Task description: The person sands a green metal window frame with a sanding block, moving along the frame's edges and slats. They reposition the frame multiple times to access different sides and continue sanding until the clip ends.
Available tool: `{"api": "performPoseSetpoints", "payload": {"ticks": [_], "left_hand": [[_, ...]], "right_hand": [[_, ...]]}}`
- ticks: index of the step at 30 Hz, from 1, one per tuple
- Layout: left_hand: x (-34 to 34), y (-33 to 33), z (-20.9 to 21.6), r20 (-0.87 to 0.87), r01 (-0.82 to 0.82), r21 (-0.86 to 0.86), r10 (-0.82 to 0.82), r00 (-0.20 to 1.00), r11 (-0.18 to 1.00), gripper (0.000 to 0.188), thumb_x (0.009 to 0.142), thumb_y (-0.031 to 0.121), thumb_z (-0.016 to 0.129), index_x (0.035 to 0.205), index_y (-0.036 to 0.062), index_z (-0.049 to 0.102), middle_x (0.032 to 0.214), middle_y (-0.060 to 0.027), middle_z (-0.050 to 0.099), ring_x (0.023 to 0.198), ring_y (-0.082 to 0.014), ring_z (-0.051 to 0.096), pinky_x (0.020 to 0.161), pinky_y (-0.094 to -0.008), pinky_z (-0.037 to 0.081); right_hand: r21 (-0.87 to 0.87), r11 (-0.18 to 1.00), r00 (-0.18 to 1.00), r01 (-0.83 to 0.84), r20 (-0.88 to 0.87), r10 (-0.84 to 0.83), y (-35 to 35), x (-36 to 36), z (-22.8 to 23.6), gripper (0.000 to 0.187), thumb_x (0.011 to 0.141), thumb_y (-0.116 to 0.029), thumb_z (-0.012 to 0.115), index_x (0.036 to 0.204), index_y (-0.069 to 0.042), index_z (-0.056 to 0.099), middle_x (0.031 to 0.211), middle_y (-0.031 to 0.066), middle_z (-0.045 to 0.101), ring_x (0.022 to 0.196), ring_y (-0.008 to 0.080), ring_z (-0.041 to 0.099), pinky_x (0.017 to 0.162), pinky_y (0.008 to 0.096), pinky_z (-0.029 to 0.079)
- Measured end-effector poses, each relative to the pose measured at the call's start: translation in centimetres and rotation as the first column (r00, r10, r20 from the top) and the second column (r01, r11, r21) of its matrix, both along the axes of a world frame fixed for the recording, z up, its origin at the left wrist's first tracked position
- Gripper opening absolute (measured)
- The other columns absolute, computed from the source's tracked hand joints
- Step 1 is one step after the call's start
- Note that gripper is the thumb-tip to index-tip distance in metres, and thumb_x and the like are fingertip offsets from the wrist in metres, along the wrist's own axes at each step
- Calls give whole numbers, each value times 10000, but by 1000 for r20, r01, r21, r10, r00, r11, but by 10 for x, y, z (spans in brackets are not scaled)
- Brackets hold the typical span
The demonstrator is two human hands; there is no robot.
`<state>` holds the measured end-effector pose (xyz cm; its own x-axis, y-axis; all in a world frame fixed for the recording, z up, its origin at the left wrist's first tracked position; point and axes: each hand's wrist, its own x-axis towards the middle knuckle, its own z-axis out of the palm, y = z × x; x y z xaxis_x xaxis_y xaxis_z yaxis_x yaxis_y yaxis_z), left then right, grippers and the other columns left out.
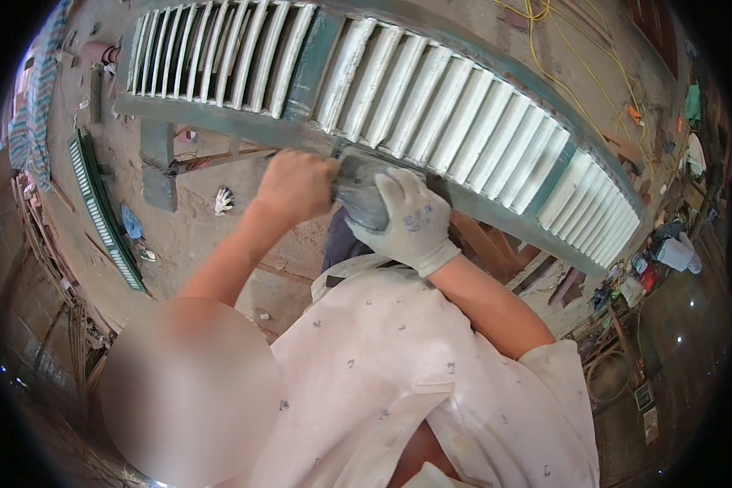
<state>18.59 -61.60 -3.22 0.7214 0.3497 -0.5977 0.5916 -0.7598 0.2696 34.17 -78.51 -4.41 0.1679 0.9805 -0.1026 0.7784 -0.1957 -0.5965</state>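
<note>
My bare left hand [297, 187] is closed, its fingers curled near the frame's lower edge; whatever they hold, if anything, is hidden. In a pale work glove, my right hand [407, 215] grips a dark grey scuffed container [364, 191]. The container lies close below the near rail of a large green frame [309, 61] and right beside my left hand. Silvery white slats [431, 98] fill the frame in three sections. Its long form stretches across the top of the view, though the fisheye bends its edges.
At the left, a smaller green slatted frame [106, 211] lies on the floor near a crumpled glove [224, 201]. Yellow cable [577, 81] trails behind the big frame. Wooden pieces [488, 244] show beneath it. Plastic bags and scrap [675, 248] are heaped at the right.
</note>
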Motion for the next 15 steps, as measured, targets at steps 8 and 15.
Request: {"api": "performPoseSetpoints", "payload": {"ticks": [8, 15], "left_hand": [[-64, 79, 1, -26, 42, 134, -39, 999, 990, 194, 701, 157, 753, 893, 131, 763, 865, -147, 779, 845, -353, 771, 775, -476, 605], [-49, 79, -13, 113, 197, 42, -200, 973, 980, 118, 716, 148, 706, 824, 109, 731, 820, -129, 761, 797, -348, 755, 747, -468, 591]], "right_hand": [[32, 998, 995, -46, -83, 48, 79, -65, -8, 686, 777, -497, 853, 1284, -95, 625, 1275, 101, 636, 1230, 272, 665, 824, 375, 641], [-11, 1000, 994, 29, -107, -30, 46, -65, -6, 712, 793, -459, 853, 1341, -81, 602, 1343, 128, 591, 1305, 320, 609, 835, 422, 644]]}}
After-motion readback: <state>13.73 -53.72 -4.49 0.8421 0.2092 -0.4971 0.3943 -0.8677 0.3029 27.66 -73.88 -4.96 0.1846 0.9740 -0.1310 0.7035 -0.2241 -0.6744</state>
